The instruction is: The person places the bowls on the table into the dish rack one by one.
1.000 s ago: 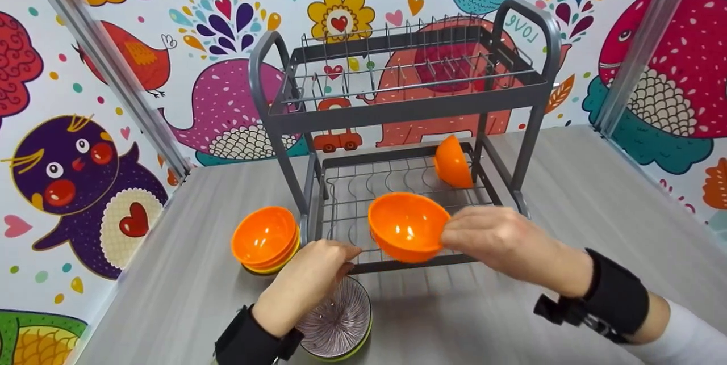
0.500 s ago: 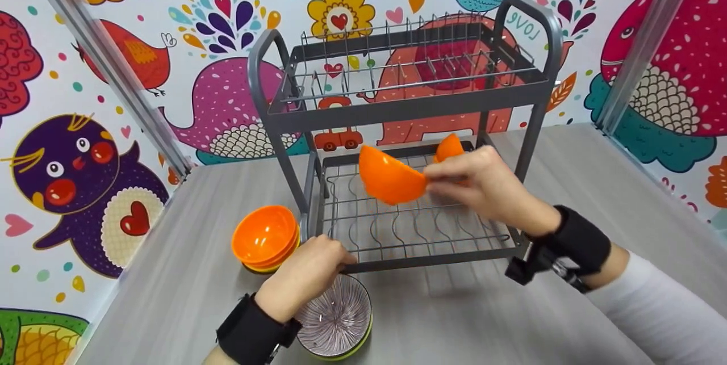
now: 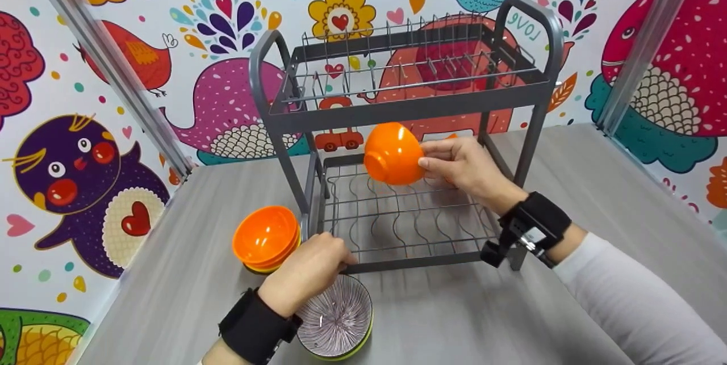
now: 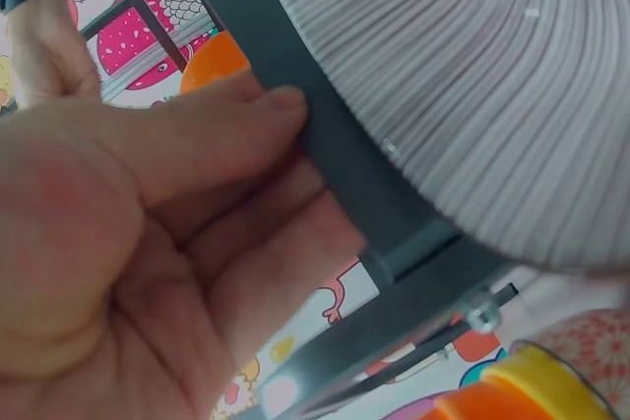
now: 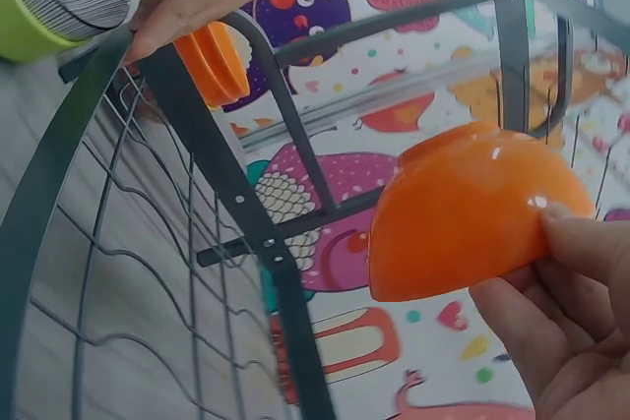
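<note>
My right hand (image 3: 468, 169) pinches an orange bowl (image 3: 392, 155) by its rim, thumb on one side and fingers on the other. The bowl is tilted, its rounded outside and foot facing me, above the lower tier of a grey two-tier dish rack (image 3: 409, 263). In the right wrist view the held bowl (image 5: 472, 213) hangs over the wire grid. With thumb and fingers, my left hand (image 3: 309, 268) grips the front rail of that lower tier, near its left corner; the left wrist view shows the thumb (image 4: 281, 105) against the dark rail. Behind my right hand, another orange bowl is mostly hidden.
Left of the rack stands a stack of orange and yellow bowls (image 3: 266, 237). A striped bowl (image 3: 338, 319) with a green outside sits before the rack, under my left hand. The upper tier (image 3: 409, 104) overhangs the lower one. Patterned walls enclose the grey table (image 3: 454, 319).
My right hand has carried the orange bowl back and up over the lower tier, turning its inside away from me. My left hand has settled on the front rail.
</note>
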Action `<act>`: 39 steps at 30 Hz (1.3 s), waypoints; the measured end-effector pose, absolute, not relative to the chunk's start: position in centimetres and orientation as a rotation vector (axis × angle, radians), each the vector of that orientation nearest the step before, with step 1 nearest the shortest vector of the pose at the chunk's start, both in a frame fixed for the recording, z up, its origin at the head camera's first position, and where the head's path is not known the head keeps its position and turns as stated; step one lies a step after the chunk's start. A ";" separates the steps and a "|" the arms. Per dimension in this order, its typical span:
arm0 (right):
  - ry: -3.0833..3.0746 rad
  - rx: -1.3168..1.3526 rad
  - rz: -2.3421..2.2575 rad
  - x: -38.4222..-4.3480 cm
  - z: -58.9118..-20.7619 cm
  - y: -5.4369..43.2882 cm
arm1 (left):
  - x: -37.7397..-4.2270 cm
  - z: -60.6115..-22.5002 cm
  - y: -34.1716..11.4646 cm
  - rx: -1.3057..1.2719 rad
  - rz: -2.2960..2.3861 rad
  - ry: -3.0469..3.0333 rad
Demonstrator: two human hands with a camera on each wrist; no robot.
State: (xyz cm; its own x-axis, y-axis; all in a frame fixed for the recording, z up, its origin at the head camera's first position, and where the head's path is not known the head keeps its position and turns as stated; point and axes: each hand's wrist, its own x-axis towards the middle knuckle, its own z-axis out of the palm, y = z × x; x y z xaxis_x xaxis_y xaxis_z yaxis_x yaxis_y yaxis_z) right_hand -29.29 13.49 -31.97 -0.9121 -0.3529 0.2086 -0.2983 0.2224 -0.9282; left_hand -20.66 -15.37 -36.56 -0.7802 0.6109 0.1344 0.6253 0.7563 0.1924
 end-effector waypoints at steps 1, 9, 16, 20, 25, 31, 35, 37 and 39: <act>2.379 -0.606 -1.862 -29.5 -32.2 13.4 | -20.6 -36.6 -15.4 -1.017 -0.354 -2.883; 2.248 -0.274 -2.038 -31.0 -34.1 13.0 | -20.7 -36.4 -15.3 -1.019 -0.369 -2.911; 2.278 -0.135 -2.081 -32.0 -35.1 12.7 | -20.6 -36.3 -15.3 -1.019 -0.385 -2.915; 2.290 -0.099 -2.073 -32.3 -35.6 12.8 | -20.5 -36.2 -15.2 -1.023 -0.376 -2.911; 2.340 -0.069 -2.022 -32.5 -36.1 12.9 | -20.5 -36.2 -15.2 -1.021 -0.363 -2.910; 2.414 -0.001 -1.969 -32.6 -36.4 12.4 | -20.6 -36.2 -15.2 -1.019 -0.361 -2.917; 2.473 -0.005 -1.941 -32.6 -36.7 12.0 | -20.6 -36.2 -15.2 -1.020 -0.375 -2.919; 2.516 -0.008 -1.917 -32.6 -36.8 11.9 | -20.6 -36.2 -15.2 -1.019 -0.374 -2.918; 2.561 -0.005 -1.888 -32.6 -36.8 11.8 | -20.7 -36.2 -15.2 -1.017 -0.379 -2.917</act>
State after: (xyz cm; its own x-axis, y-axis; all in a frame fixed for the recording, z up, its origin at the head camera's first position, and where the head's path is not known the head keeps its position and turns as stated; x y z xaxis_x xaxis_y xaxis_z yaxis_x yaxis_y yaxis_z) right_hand -32.59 11.82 -36.84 -0.9992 0.0212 0.0345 -0.0267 0.2959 -0.9548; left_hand -20.66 -15.23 -36.24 -0.7860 0.6090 0.1065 0.6160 0.7567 0.2188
